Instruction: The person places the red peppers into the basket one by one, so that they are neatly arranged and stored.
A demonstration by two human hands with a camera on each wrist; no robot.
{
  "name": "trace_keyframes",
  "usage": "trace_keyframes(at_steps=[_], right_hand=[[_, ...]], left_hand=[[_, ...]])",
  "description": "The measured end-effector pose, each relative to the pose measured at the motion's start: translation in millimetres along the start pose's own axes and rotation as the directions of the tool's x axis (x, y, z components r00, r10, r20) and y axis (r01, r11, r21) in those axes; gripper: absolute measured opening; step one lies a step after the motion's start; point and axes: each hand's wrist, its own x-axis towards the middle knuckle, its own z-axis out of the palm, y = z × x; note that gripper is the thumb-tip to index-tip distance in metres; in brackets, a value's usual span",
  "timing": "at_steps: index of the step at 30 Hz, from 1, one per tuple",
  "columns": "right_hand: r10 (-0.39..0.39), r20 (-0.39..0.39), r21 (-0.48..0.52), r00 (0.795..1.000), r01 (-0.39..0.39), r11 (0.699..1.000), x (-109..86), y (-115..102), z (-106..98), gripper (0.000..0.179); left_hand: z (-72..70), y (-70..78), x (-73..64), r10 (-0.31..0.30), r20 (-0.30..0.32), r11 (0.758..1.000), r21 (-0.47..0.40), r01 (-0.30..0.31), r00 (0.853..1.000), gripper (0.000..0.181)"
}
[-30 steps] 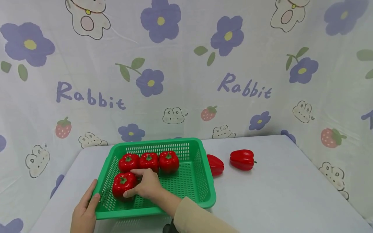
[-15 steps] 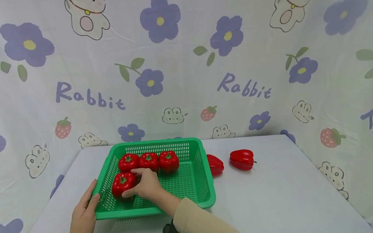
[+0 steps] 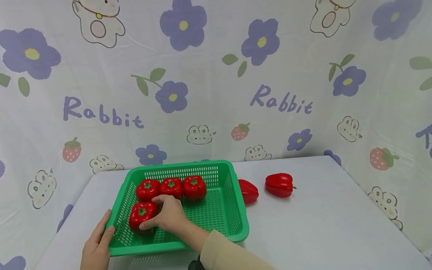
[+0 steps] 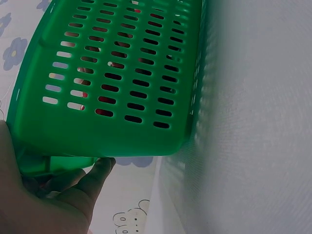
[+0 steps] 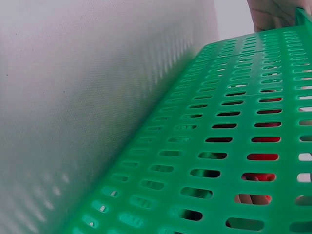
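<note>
My right hand (image 3: 170, 214) reaches into a green plastic basket (image 3: 182, 245) and holds a red bell pepper (image 3: 143, 215) between thumb and fingers. That pepper stands stem up in the near left part of the basket. Behind it, three more red bell peppers (image 3: 194, 188) form a row along the far side, also stem up. My left hand (image 3: 96, 245) grips the basket's left end at the rim. In the left wrist view, fingers of the left hand (image 4: 63, 200) show at the basket's edge. The right wrist view sees mostly the slotted basket wall (image 5: 234, 126), with red behind the slots.
On the white table (image 3: 320, 225), a red bell pepper (image 3: 281, 185) lies on its side right of the basket. Another bell pepper (image 3: 248, 192) lies beside the basket's right wall, partly hidden by it. A patterned cloth (image 3: 216, 82) hangs behind the table.
Both hands keep their holds on the basket and the bell pepper. The head view has shifted very slightly.
</note>
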Motion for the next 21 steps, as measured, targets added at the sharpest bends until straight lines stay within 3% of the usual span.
trace_keyframes(at_steps=[6,21], right_hand=[[-0.014,-0.025,0.031,1.0,0.015,0.999,1.0,1.1,1.3,0.058],[-0.053,-0.029,0.113,0.998,0.056,0.992,0.4,3.8,0.2,0.054]], left_hand=[[0.3,1.6,-0.1,-0.005,-0.004,1.0,0.013,0.005,1.0,0.057],[0.3,-2.7,-1.8,0.051,-0.032,0.997,0.057,-0.049,0.998,0.058]])
